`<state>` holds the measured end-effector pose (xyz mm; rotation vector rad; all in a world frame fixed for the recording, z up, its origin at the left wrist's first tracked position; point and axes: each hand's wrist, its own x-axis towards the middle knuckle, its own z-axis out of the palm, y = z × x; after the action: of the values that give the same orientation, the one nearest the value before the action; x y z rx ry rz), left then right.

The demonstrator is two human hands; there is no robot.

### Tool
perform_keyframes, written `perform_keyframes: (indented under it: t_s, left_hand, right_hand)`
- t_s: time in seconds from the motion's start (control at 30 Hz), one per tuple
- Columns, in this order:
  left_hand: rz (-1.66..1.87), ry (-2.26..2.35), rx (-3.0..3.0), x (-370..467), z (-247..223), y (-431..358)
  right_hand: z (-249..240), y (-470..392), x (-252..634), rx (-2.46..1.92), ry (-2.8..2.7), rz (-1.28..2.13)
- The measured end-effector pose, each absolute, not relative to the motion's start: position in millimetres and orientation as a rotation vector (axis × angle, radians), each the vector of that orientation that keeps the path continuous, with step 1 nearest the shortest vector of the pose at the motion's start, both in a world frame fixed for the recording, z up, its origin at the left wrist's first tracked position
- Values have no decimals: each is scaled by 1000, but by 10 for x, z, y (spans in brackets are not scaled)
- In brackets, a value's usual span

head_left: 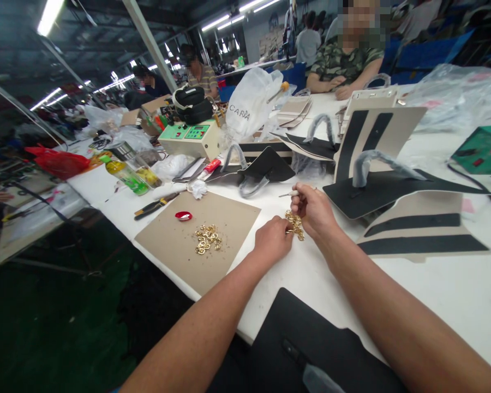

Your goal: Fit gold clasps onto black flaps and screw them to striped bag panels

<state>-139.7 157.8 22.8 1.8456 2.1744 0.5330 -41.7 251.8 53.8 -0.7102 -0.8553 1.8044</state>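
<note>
Fingers of my left hand (273, 239) are closed at the edge of a small pile of gold metal rings (296, 225) on the white table, pinching one of them. My right hand (314, 208) is curled around a slim, pale-handled tool (295, 193) with a thin pointed tip, held just above the pile and pointing left. A second heap of gold rings (208, 239) lies on a brown board (233, 210) to the left, near a small red oval object (184, 216). In front of my body rests a black bag panel (306, 327) with a wrapped handle.
Black-and-beige bag panels (393, 191) with wrapped handles stand at the right. Yellow-and-black pliers (155, 206), a bottle (126, 176) and a cream control box (192, 139) are at the left. A green box (483, 150) sits far right. A person in camouflage (346, 65) works across the table.
</note>
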Motion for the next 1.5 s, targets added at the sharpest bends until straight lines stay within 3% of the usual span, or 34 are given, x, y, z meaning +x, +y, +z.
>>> perform_keyframes:
  t_s: [0.3, 0.47, 0.67, 0.9, 1.03, 1.17, 1.4, 1.5]
  left_hand:
    - [598, 2099, 1851, -1538, 235, 1457]
    - [1145, 1920, 1322, -1694, 275, 1110]
    - [1495, 1647, 699, -1828, 323, 712]
    - [1347, 2035, 1073, -1987, 270, 514]
    - [900, 2274, 1640, -2098, 257, 441]
    - [612, 2287, 1788, -2130, 234, 463]
    - [468, 2332, 1815, -2137, 232, 588]
    - [563, 2310, 1777, -2167, 238, 595]
  right_hand:
    - [505, 2495, -430, -718, -869, 1807]
    - [479, 2396, -501, -738, -938, 1823]
    - [397, 2039, -685, -738, -1116, 1909]
    - [336, 1865, -750, -751, -1223, 1873]
    - [297, 1899, -748, -760, -1232, 1898]
    - [265, 1900, -756, -754, -1279, 1924]
    - [237, 1914, -759, -767, -1275, 1917]
    - [235, 1920, -749, -778, -1298, 1898]
